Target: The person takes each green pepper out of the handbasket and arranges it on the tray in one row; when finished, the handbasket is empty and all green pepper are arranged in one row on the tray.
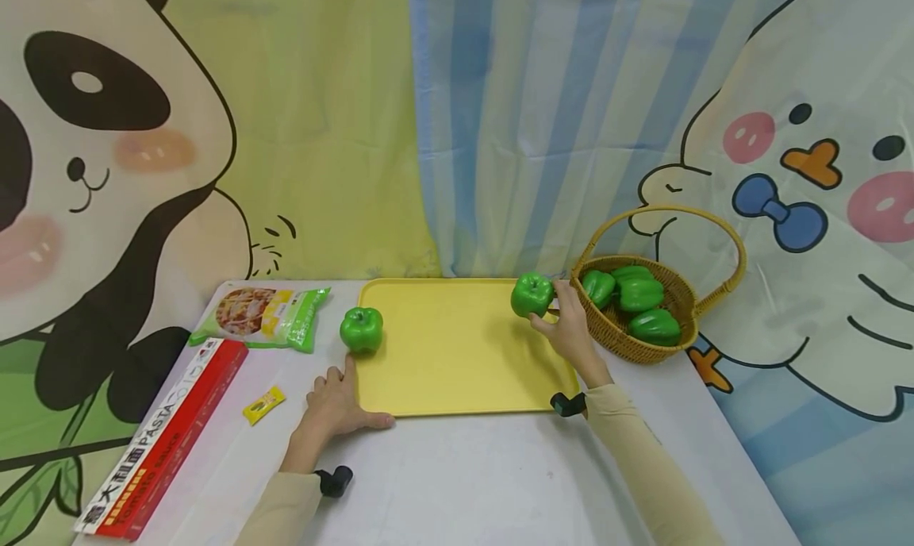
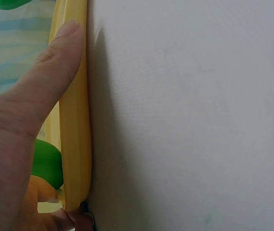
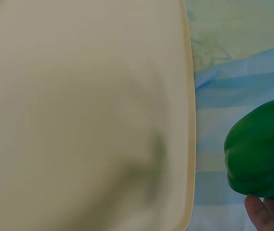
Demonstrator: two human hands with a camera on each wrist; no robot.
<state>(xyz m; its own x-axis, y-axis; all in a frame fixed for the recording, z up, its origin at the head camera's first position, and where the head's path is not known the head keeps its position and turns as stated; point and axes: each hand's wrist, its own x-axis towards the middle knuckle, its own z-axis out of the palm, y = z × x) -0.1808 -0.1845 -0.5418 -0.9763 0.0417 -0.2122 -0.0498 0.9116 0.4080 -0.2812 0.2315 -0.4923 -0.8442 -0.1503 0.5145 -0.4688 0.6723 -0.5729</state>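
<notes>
My right hand (image 1: 569,328) grips a green bell pepper (image 1: 531,294) above the right side of a yellow tray (image 1: 457,355). In the right wrist view, fingers (image 3: 261,214) wrap the held bell pepper (image 3: 257,149). At the tray's near left corner rests my left hand (image 1: 334,407), its thumb along the front edge and its fingers at the left side. The left wrist view shows that thumb (image 2: 59,57) lying against the tray's rim (image 2: 74,144). A second green bell pepper (image 1: 362,329) sits at the tray's left edge, just beyond the left fingertips.
A wicker basket (image 1: 643,354) with a tall handle holds several green bell peppers (image 1: 640,294) right of the tray. To the left lie a green-and-white food packet (image 1: 260,316), a red pasta box (image 1: 167,439) and a small yellow packet (image 1: 264,405). Printed curtains hang behind the table.
</notes>
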